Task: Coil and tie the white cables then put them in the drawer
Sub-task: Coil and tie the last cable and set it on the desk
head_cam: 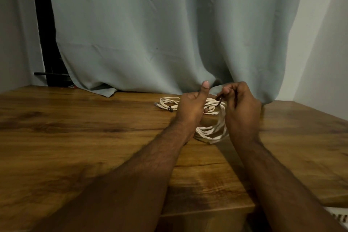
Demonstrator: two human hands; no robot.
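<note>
far left, a dark vertical frame (42, 24) shows in the gap beside a grey-green curtain (169, 24), which hangs across most of the background; its hem drapes onto the back edge of a wooden table (75, 128). a dark narrow bar (50, 74) juts out level near the foot of the frame. the pale wall (323, 43) fills the right side. on the table, left of the hands, a tied white cable coil (167, 104) lies flat near the curtain hem, bound by a small black tie (170, 108), with a grey connector (156, 104) sticking out at its left end; the left hand covers the coil's right portion. the left hand (190, 108) is held above the table with the thumb straight up; its remaining fingers curl inward, and a fingertip shows beside the strands of a second white cable coil (212, 130), so it appears to grip that bundle, though the back of the hand hides the contact. this second coil hangs between the two hands, its lower loops resting on or just above the table; which cannot be told. the right hand (243, 107) is curled, fingertips pinching a dark band (220, 100) at the top of the second coil, touching the white strands. both forearms cross the near part of the table and block the view of the surface under them. at the lower right corner, past the table edge, a pale patterned fabric (339, 216) shows. no drawer can be made out.
</note>
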